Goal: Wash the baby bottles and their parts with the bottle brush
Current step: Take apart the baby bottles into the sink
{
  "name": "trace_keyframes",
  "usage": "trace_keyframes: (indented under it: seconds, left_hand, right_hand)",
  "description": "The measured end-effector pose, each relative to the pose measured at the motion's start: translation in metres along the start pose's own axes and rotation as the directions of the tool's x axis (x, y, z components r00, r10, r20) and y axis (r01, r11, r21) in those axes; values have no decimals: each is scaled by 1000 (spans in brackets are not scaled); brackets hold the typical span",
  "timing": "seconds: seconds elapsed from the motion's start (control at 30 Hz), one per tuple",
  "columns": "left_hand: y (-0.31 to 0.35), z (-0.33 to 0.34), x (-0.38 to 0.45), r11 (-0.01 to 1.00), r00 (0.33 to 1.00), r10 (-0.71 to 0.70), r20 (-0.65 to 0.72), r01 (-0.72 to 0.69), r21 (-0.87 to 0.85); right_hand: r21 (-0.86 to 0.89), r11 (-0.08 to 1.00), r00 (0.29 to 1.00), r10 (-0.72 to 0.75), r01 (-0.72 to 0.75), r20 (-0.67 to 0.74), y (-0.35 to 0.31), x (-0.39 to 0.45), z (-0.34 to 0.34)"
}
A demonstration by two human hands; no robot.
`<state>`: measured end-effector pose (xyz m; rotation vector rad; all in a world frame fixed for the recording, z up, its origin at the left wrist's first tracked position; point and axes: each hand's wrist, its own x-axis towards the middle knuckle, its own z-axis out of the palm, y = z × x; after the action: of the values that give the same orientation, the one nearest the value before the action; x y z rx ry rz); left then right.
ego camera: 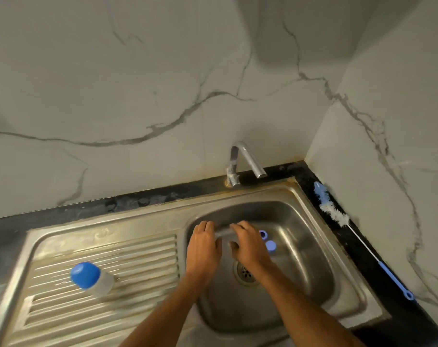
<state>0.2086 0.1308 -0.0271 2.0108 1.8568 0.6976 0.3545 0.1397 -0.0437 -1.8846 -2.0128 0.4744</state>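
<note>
— Looking into the sink basin (300,249), what are the two hands doing?

— Both are down inside it, above the drain (245,272), which sits at about six o'clock from them. The left hand (204,244) and the right hand (248,246) hold a clear bottle (224,236) between them, one at each end. It is badly blurred, so I can say it is a pale, see-through thing lying crosswise and not much more.

— And the fingers?

— The left hand's fingers curl over the bottle's left end. The right hand's fingers (235,230) bend over the other end, with the thumb tucked under. Both look clamped on it (the blur hides exactly how tight).

— Any loose parts?

— Two small blue parts (269,242) lie on the basin floor at about three o'clock from the right hand, just beside it. One looks like a ring, the other a round cap.

— Where is the brush?

— The bottle brush (358,236) lies on the dark counter (313,181) at three o'clock from the basin, against the marble wall. Its white and blue bristles point to twelve o'clock and its blue handle to five o'clock. Neither hand touches it.

— Anything else?

— A second bottle (92,278) with a blue cap stands on the ribbed drainboard (137,259), at nine o'clock from the hands and well apart from them. The tap (243,161) stands at twelve o'clock behind the basin.
</note>
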Motion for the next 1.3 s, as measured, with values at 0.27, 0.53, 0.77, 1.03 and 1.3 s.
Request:
trace_keyframes:
  seconds: [0.27, 0.53, 0.77, 1.03, 1.3]
  left_hand:
    - [-54, -96, -34, 1000, 988, -4, -153, 5, 1]
    - [-113, -175, -61, 998, 956, -34, -291, 51, 49]
    - [-173, -201, -83, 989, 955, -138, -264, 148, 20]
    - [-208, -192, -96, 959, 952, -272, -142, 256, -119]
    - [-216, -186, -95, 948, 952, -286, -105, 265, -177]
  right_hand:
    - [92, 980, 984, -176, 176, -14, -119, -28, 16]
    - [142, 941, 952, -307, 305, -9, -221, -42, 47]
    - [213, 930, 949, -313, 301, 26, -280, -47, 79]
    - [258, 940, 967, -248, 225, 61, -296, -48, 110]
    - [335, 920, 966, -242, 201, 86, -299, -48, 127]
